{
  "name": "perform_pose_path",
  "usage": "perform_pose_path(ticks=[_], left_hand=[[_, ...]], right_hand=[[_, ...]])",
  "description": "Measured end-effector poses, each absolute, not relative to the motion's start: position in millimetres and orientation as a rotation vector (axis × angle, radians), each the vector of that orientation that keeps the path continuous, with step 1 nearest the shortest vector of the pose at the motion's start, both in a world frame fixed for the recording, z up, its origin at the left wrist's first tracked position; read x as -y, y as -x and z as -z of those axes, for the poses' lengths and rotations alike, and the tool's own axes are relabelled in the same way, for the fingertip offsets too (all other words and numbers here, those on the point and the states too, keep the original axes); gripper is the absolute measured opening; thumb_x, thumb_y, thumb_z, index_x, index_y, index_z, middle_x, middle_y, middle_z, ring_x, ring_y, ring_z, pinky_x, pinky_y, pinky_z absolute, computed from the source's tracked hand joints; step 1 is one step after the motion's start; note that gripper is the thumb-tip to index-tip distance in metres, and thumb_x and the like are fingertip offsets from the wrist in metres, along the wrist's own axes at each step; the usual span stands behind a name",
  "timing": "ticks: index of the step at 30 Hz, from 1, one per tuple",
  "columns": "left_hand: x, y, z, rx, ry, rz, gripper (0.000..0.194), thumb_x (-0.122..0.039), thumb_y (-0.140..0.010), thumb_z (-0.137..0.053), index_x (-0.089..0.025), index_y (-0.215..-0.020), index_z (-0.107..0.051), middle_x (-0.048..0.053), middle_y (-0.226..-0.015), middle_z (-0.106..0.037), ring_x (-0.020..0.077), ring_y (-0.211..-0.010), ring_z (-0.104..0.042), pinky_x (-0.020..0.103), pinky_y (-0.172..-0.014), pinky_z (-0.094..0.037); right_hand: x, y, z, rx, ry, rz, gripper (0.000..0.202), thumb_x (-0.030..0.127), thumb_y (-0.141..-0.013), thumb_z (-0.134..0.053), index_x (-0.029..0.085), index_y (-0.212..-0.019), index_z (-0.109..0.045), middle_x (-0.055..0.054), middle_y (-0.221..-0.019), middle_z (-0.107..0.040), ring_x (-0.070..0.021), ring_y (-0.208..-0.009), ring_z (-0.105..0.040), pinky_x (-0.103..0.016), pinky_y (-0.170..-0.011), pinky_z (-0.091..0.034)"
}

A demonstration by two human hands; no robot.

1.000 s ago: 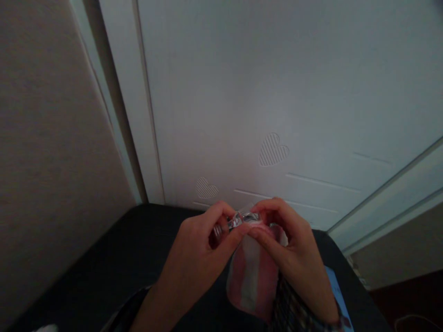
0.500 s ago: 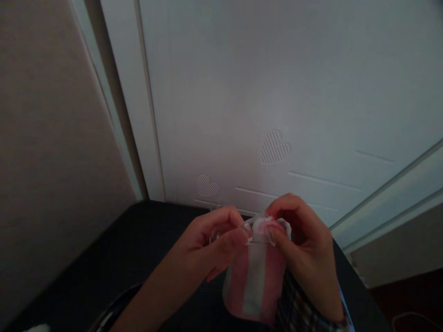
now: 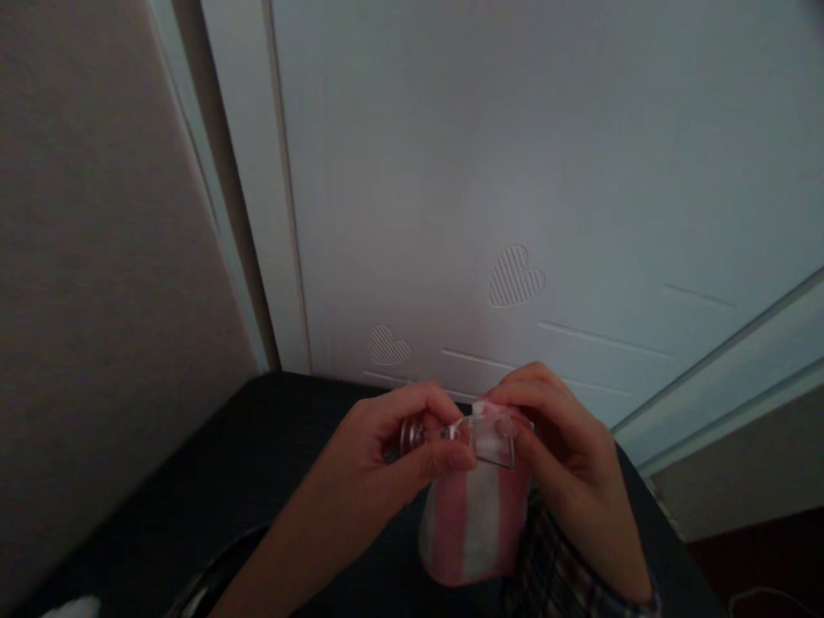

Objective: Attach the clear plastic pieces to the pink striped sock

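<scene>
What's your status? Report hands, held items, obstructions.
Left hand gripping clear piece. Right hand gripping pink-and-white striped cloth. Clear piece overlaps cloth's top in view. Fingers partly hide both.

Between the left hand (image 3: 392,455) and the right hand (image 3: 566,455), the vial (image 3: 494,443) is clear, smooth and glossy, glass or hard plastic. Below the fingers, the cloth (image 3: 481,525) looks soft, matt and slightly fuzzy. The sleeve (image 3: 554,562) at the right wrist is matt woven fabric. Beyond both hands, the panel (image 3: 451,172) is smooth with a faint sheen and engraved grooves. Beneath them, the table (image 3: 193,489) is dull and dark; left of them, the wall (image 3: 96,257) looks matt and lightly rough.
</scene>
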State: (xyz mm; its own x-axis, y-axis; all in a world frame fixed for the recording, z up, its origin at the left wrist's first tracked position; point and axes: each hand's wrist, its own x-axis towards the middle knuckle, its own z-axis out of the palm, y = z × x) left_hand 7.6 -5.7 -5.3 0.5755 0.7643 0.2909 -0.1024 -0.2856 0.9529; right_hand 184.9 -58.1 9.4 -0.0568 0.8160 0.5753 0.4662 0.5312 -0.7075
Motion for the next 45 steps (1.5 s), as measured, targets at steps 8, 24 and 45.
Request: perform_pose_path(ticks=[8, 24, 45], left_hand=[[10, -14, 1, -0.796, -1.886, -1.201, 0.006, -0.029, -0.079, -0.067, -0.023, -0.079, -0.065, -0.008, -0.058, -0.051, 0.0071, -0.052, -0.045, 0.019, -0.049, -0.033], [11, -17, 3, -1.093, -2.155, -1.279, 0.013, -0.031, -0.083, -0.060, -0.020, -0.082, -0.055, -0.007, -0.058, -0.051, 0.0090, -0.050, -0.049, 0.020, -0.048, -0.036], [-3, 1, 7, -0.732, -2.616, -1.178, 0.015, -0.022, -0.082, -0.064, -0.023, -0.097, -0.064, -0.002, -0.083, -0.053, 0.0084, -0.067, -0.052, 0.019, -0.060, -0.040]], right_hand=[[57, -183, -7, 1.659, 1.143, -0.480, 0.007, 0.024, -0.091, -0.054, 0.025, -0.092, -0.061, 0.002, -0.088, -0.057, -0.0130, -0.083, -0.054, -0.027, -0.071, -0.041], [56, -181, -5, 1.627, 1.084, -0.409, 0.009, 0.016, -0.085, -0.062, 0.025, -0.088, -0.061, 0.004, -0.082, -0.056, -0.0121, -0.079, -0.053, -0.026, -0.067, -0.040], [60, -189, -10, 1.734, 1.149, -0.218, 0.017, 0.011, -0.084, -0.062, 0.025, -0.085, -0.071, 0.002, -0.085, -0.056, -0.0123, -0.080, -0.054, -0.025, -0.065, -0.040]])
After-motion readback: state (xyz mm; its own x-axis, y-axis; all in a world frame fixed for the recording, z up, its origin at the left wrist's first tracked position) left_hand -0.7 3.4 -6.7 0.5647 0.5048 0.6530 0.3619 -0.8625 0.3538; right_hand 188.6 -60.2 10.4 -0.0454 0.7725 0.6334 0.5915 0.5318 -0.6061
